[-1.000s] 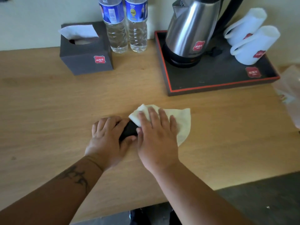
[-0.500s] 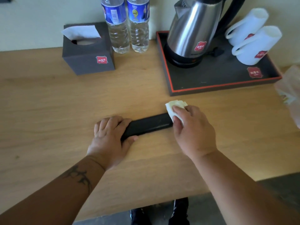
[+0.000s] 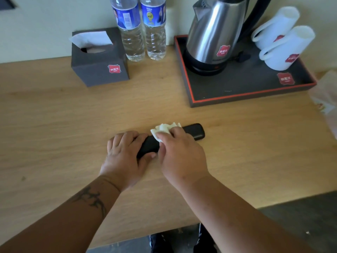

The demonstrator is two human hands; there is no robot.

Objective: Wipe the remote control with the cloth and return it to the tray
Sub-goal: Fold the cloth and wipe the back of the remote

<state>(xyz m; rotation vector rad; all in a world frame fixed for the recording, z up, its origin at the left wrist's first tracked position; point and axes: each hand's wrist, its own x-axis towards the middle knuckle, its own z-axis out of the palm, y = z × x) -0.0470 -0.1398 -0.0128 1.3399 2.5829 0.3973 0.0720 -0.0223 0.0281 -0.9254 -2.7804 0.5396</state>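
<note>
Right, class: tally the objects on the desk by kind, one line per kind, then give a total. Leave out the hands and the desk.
Water bottles: 2
White cups: 2
Kettle: 1
Tray: 1
Tissue box: 1
Remote control: 1
Cloth: 1
Plastic bag, partly visible at the right edge: 1
Total: 10

Left hand (image 3: 125,154) lies flat, palm down; right hand (image 3: 179,152) curls closed alongside.

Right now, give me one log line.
phase: wiping | left hand: pins remote control on desk | right hand: rubs cloth | tray: awaiting remote
</note>
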